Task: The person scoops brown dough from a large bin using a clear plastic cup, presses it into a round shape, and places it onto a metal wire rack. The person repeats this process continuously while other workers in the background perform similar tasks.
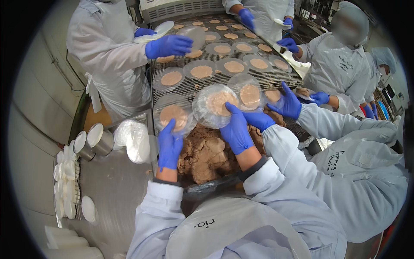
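Observation:
My left hand (169, 145), in a blue glove, grips the near edge of a clear round film with a flat, light-brown patty (173, 116) on it. In my right hand (238, 132), also gloved, is a film-lined round stack (202, 105) with a patty (221, 102) on top, my thumb resting over its edge. Both hands are at the near end of a wire-mesh conveyor belt (181, 90). Below them sits a heap of brown, clumped food mass (207, 155). Close beside my right hand, a co-worker's gloved hand (258, 120) is near another patty on film (250, 95).
Rows of patties (201, 72), many on clear films, lie along the belt. Co-workers' gloved hands (169, 45) work at both sides. On the steel table (110, 187) at left are metal cylinders (105, 139), a plastic-wrapped bundle (137, 142) and a rack of white discs (66, 181).

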### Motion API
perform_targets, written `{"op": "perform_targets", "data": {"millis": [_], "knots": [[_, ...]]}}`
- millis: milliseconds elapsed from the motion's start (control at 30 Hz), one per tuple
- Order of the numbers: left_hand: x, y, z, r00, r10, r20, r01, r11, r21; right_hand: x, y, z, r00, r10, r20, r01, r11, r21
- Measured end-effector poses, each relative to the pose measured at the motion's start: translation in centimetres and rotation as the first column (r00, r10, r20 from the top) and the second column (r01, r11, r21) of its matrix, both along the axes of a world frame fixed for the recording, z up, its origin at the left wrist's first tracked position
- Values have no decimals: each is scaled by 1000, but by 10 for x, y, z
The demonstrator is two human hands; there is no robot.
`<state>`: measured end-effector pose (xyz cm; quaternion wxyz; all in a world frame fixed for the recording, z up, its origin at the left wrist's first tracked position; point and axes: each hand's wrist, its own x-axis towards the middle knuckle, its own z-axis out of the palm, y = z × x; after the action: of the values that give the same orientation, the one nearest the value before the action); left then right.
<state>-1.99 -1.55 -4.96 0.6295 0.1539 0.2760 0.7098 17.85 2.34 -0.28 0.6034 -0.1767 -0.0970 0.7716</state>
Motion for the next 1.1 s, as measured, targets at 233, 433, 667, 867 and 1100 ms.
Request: {"op": "perform_targets", "data": {"millis": [233,433,667,867,1100], "knots": [[20,-49,51,951,-127,282,91,986,137,-15,-32,45,969,5,246,-84,946,314],[38,-48,65,994,-101,-49,109,974,198,-39,-39,47,855,-138,499,-116,888,445],[4,-31,-20,981,-78,175,70,996,53,-9,-6,-28,917,133,377,-98,989,-110],[11,-17,52,975,-131,179,91,972,218,-9,-6,11,971,-15,238,26,999,-45],[21,19,9,999,8,47,-13,995,96,-18,-3,14,982,-69,176,101,979,-178]]}}
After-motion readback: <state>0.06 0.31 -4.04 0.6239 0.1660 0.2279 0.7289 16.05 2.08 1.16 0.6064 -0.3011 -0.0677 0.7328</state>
